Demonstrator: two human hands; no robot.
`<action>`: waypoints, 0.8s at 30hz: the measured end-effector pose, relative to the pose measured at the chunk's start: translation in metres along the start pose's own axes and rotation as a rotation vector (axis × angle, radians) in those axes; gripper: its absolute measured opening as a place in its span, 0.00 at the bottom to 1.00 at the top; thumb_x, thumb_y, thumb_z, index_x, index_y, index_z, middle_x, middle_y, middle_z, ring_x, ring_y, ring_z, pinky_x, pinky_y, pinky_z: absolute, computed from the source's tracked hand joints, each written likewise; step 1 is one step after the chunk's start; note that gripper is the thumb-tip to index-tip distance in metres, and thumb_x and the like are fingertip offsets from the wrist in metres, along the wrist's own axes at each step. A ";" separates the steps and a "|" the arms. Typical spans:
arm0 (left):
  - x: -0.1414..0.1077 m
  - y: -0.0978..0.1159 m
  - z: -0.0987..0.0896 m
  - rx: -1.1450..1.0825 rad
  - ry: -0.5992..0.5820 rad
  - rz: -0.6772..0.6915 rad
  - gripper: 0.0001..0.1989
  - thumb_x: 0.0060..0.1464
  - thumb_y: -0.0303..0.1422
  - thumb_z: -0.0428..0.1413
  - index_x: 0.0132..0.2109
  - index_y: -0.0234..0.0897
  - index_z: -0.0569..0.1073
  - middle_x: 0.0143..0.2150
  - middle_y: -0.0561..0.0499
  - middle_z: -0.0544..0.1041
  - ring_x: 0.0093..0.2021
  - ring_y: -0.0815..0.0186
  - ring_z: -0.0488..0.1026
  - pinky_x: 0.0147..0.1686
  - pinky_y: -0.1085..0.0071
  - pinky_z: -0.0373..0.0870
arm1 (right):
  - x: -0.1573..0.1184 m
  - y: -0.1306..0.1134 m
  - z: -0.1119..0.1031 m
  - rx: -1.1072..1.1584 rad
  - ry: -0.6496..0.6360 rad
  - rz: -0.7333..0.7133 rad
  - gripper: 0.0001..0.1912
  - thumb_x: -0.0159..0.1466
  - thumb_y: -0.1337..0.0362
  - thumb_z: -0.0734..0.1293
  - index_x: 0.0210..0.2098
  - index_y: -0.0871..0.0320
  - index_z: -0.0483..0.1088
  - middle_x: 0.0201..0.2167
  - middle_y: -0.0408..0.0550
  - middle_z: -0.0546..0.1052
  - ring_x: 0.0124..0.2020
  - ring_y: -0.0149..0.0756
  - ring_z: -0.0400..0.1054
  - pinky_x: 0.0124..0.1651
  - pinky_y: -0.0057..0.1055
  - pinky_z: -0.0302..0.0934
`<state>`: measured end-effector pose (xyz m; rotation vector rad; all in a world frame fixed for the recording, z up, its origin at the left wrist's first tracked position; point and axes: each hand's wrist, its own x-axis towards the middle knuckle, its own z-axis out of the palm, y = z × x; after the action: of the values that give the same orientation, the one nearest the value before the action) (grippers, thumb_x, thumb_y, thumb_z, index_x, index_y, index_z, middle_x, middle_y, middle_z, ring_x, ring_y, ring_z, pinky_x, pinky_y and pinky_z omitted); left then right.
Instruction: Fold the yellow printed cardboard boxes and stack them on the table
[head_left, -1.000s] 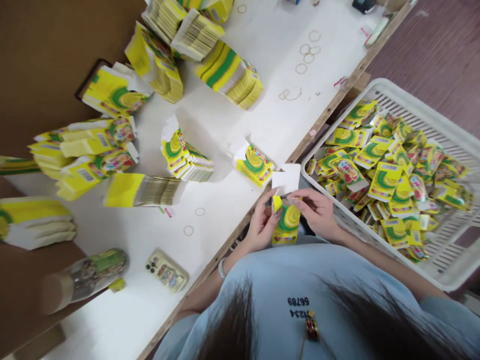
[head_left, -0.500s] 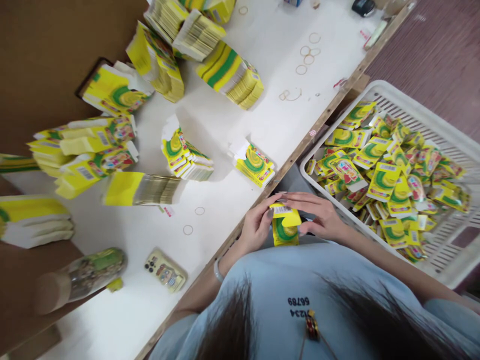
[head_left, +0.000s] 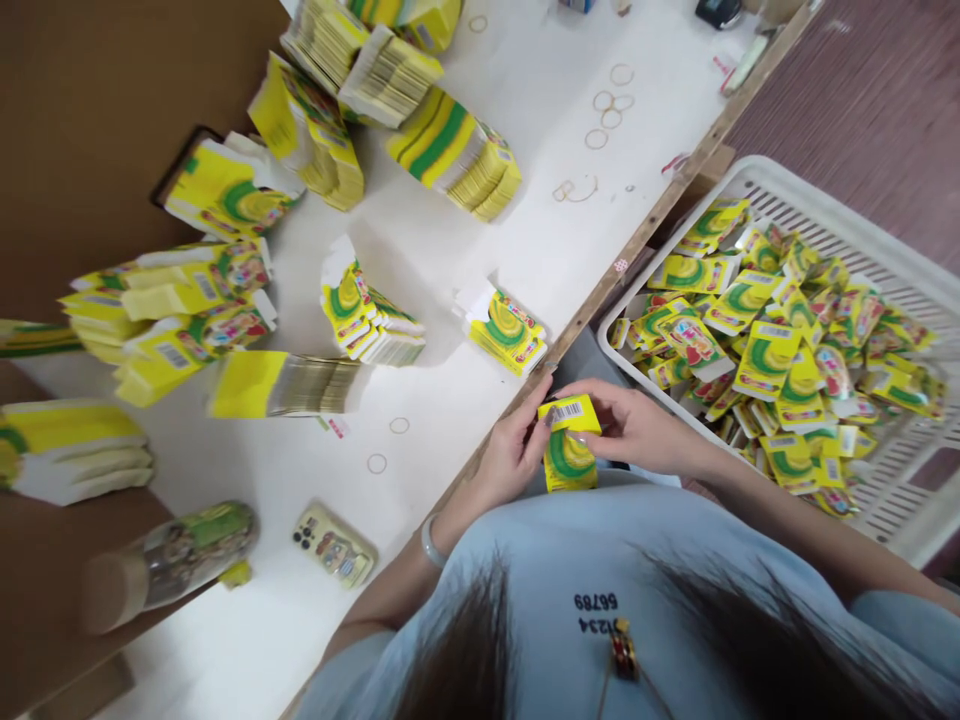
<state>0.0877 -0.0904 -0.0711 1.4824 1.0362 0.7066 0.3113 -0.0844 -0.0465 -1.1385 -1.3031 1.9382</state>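
A small yellow and green cardboard box is held close to the blue shirt, just off the table edge. My left hand grips its left side, thumb on the face by the barcode. My right hand is closed round the right side, with its thumb pressing the front. The barcode panel lies flat at the top of the box. On the table just beyond my hands, a few flattened cartons lie in a little pile. A larger fanned stack of cartons stands left of it.
At my right is a white plastic basket heaped with yellow boxes. Several carton stacks cover the table's far left. A phone, a jar and rubber bands also lie on the white table.
The barcode flap, raised and bent before, now lies flat against the box. My right hand's fingers have drawn back from across the top to the right side.
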 end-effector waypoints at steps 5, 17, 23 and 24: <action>-0.002 -0.002 0.001 -0.011 0.004 0.012 0.28 0.72 0.41 0.52 0.74 0.41 0.64 0.71 0.40 0.71 0.69 0.54 0.72 0.69 0.54 0.70 | -0.001 0.004 0.005 0.043 0.017 -0.037 0.22 0.63 0.63 0.71 0.55 0.52 0.68 0.42 0.44 0.79 0.40 0.35 0.77 0.39 0.30 0.73; -0.005 -0.002 -0.005 0.014 -0.084 0.035 0.31 0.73 0.40 0.49 0.78 0.44 0.55 0.77 0.43 0.62 0.75 0.54 0.64 0.74 0.53 0.62 | -0.004 0.003 -0.010 0.128 -0.236 -0.066 0.30 0.68 0.62 0.71 0.68 0.51 0.64 0.56 0.51 0.80 0.50 0.35 0.79 0.47 0.32 0.77; 0.026 0.000 -0.029 0.171 -0.186 0.148 0.29 0.73 0.44 0.46 0.76 0.43 0.59 0.65 0.40 0.77 0.66 0.53 0.74 0.66 0.54 0.70 | -0.007 0.018 -0.002 0.068 0.073 -0.087 0.20 0.73 0.54 0.67 0.60 0.53 0.75 0.47 0.48 0.85 0.39 0.32 0.80 0.37 0.27 0.76; 0.041 -0.002 -0.037 0.222 -0.109 0.175 0.29 0.73 0.47 0.46 0.75 0.43 0.60 0.62 0.40 0.79 0.62 0.53 0.76 0.64 0.55 0.71 | -0.011 0.019 -0.007 0.035 0.148 -0.104 0.18 0.72 0.54 0.68 0.57 0.52 0.77 0.46 0.48 0.85 0.38 0.33 0.81 0.36 0.28 0.77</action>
<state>0.0728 -0.0378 -0.0711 1.8004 0.9323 0.6403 0.3232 -0.0974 -0.0611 -1.1502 -1.2202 1.7613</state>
